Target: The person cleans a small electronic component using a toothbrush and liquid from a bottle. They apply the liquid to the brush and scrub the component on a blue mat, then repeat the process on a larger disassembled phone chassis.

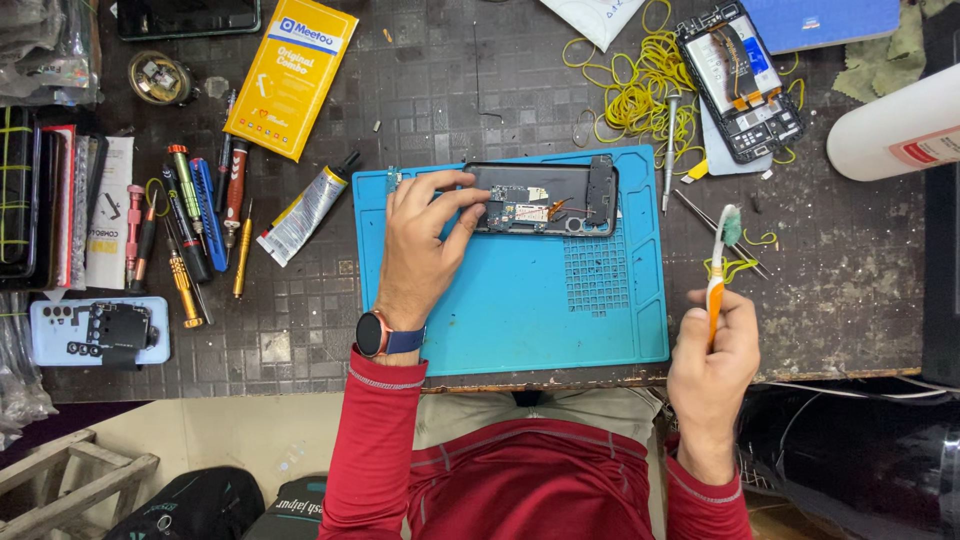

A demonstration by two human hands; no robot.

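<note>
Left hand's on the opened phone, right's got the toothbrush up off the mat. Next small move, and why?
Probably bring the toothbrush over to the opened phone. The left hand already steadies the phone on the blue mat, its board is exposed, and the right hand holds the brush bristles-up, away from it.

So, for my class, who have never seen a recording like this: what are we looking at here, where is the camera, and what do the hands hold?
There is no machine: a person in a red top works with bare hands, filmed by a camera on their head looking down. The left hand, with a wristwatch, rests its fingers on an opened phone lying on a blue work mat. The right hand holds an orange and white toothbrush upright, off the mat. Around them on the dark table lie screwdrivers, a glue tube, a yellow box, yellow rubber bands and a second opened phone.
</note>
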